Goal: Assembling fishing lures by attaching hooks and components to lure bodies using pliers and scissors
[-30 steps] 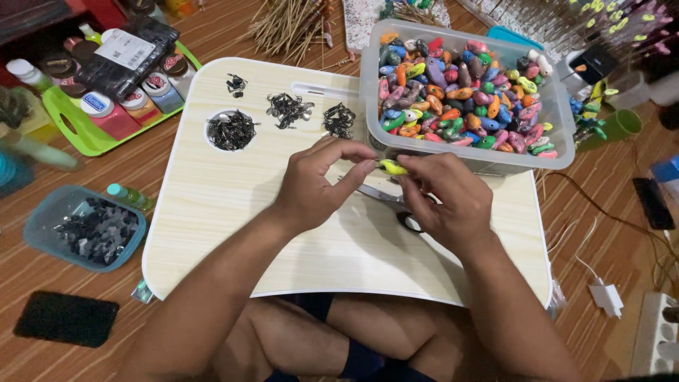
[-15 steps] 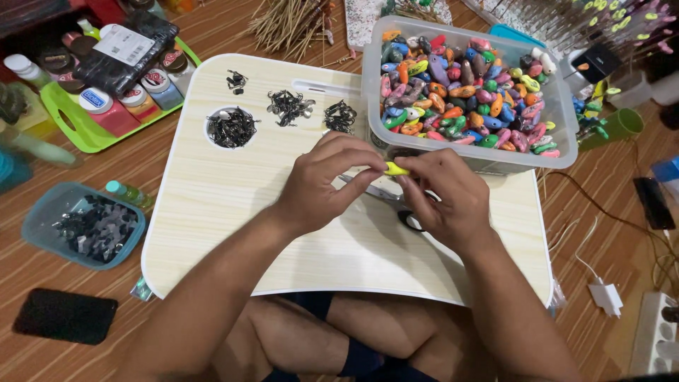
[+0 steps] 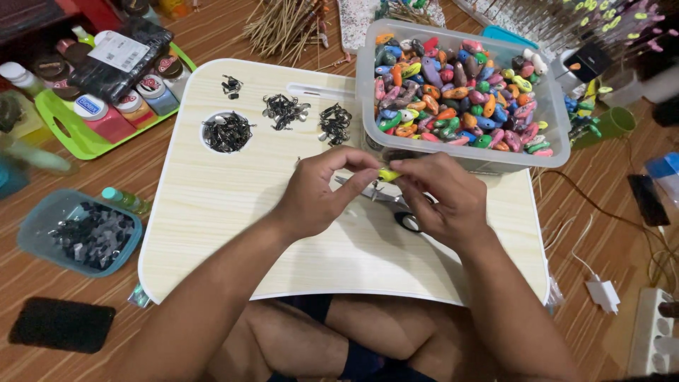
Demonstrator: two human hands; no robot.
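My left hand (image 3: 318, 192) and my right hand (image 3: 438, 200) meet over the middle of a pale wooden lap table (image 3: 212, 212). Both pinch a small yellow-green lure-shaped piece (image 3: 388, 174) between their fingertips. Under my right hand lie scissors (image 3: 407, 221) with black handles, partly hidden. Just beyond my hands stands a clear plastic tub (image 3: 552, 134) full of several coloured pieces of the same kind. Small piles of dark metal hooks (image 3: 284, 110) lie on the table's far side, and more fill a round recess (image 3: 226, 132).
A green tray (image 3: 71, 138) of jars and bottles sits at the far left. A blue tub (image 3: 39, 226) of dark bits and a black phone (image 3: 60, 324) lie on the wooden floor at left. At right are cables, a white power strip (image 3: 654, 332) and a green cup (image 3: 614, 122).
My hands have stayed together on the yellow-green piece, with only slight finger movement. The view has shifted a little.
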